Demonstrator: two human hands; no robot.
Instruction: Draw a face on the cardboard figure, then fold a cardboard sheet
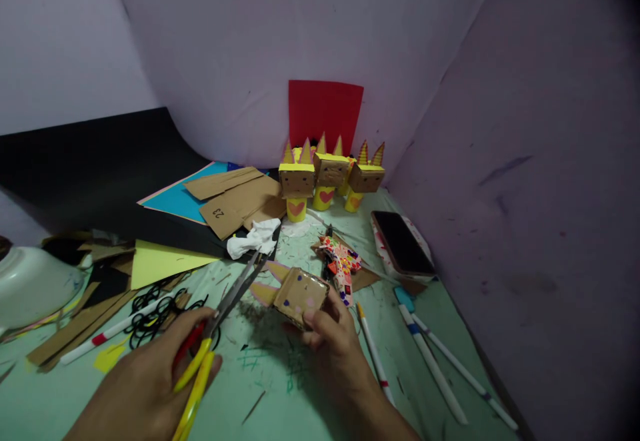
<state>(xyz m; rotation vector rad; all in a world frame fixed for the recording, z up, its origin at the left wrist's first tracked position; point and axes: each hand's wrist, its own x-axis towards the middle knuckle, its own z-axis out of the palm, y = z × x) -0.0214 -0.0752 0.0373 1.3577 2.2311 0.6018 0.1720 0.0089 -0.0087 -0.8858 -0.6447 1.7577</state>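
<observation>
My left hand is closed round the yellow and red handles of a pair of scissors, whose metal blades point up and away, slightly apart. In my right hand is a small cardboard box head, tilted to the left. It has two pointed ears edged in purple, dark eye dots and pink cheek spots. The scissor tips lie just left of the ears, near a crumpled white tissue. Between the hands the green table surface shows, with dark scraps and green pen marks.
Several finished box-headed figures stand at the back before a red sheet. Cardboard pieces lie left of them. A phone, markers and a patterned paper piece are on the right; black cords lie left.
</observation>
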